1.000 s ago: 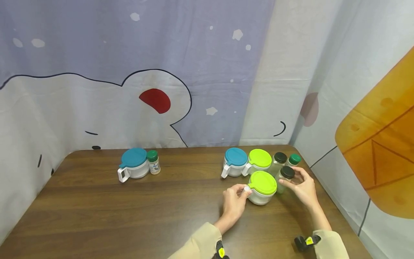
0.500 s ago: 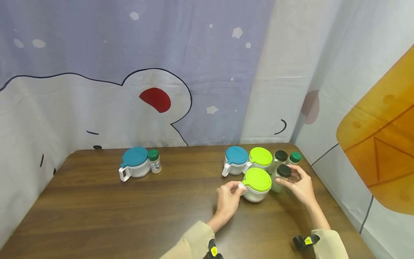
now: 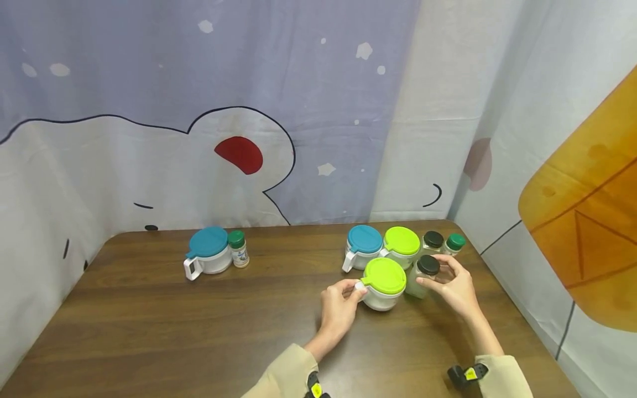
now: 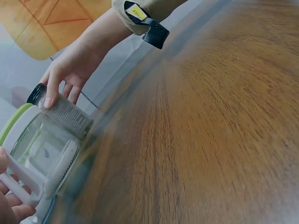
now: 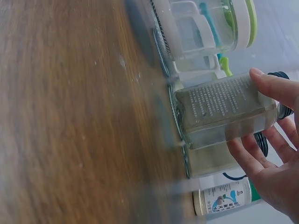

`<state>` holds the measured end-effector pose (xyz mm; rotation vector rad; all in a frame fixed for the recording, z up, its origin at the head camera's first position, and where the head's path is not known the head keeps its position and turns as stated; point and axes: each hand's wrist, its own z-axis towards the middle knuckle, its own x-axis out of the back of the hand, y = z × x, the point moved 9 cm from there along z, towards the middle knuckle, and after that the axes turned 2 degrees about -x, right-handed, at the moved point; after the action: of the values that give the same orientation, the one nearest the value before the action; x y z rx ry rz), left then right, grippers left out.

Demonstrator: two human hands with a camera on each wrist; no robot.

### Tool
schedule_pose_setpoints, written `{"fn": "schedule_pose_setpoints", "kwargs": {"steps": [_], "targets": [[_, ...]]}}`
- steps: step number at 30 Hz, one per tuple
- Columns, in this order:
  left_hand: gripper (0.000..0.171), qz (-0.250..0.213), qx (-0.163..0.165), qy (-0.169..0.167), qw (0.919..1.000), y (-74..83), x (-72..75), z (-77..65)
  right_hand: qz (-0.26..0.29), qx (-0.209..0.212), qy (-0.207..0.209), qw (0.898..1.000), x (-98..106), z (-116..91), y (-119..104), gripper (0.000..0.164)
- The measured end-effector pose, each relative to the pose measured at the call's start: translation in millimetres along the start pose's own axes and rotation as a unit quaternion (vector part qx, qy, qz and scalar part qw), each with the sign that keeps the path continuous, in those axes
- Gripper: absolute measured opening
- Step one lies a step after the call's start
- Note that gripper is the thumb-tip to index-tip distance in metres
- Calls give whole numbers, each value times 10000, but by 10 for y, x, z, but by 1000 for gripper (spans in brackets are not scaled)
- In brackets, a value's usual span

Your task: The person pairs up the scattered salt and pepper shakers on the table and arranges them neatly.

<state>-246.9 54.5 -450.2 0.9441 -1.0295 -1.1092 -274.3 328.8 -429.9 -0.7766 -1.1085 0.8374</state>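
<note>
My left hand (image 3: 337, 310) pinches the white handle of a seasoning jar (image 3: 385, 276) with a lime-green lid. In the left wrist view, the glass body of this seasoning jar (image 4: 46, 147) shows upright beside the other hand's bottle. My right hand (image 3: 455, 288) grips a black-capped spice bottle (image 3: 419, 283) between thumb and fingers, just right of the seasoning jar. Seen from the right wrist, the spice bottle (image 5: 224, 105) is square, clear and printed with small text, with pale contents. In the head view it leans slightly.
Behind the hands stand a blue-lidded jar (image 3: 364, 243), another lime-lidded jar (image 3: 402, 243), a black-capped bottle (image 3: 432, 243) and a green-capped bottle (image 3: 454, 244). Far left on the wooden table (image 3: 199, 331) are a blue-lidded jar (image 3: 209, 249) and a green-capped shaker (image 3: 239, 251). Curtains hang behind.
Both hands have moved left: the lime-lidded jar slid left and slightly back in the left hand, and the black-capped bottle followed in the right hand. The other jars and bottles stayed put.
</note>
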Motion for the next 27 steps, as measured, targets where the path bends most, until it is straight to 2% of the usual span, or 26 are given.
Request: {"fn": "schedule_pose_setpoints", "kwargs": {"steps": [8, 16, 27], "targets": [[21, 23, 161, -32, 9999, -64, 141, 14, 210, 99, -160, 9996, -108, 2, -58, 58], [21, 141, 12, 44, 9999, -68, 297, 32, 179, 177, -250, 9994, -172, 21, -105, 58], [22, 196, 24, 133, 9997, -86, 469, 37, 328, 178, -388, 9986, -310, 17, -183, 60]]}}
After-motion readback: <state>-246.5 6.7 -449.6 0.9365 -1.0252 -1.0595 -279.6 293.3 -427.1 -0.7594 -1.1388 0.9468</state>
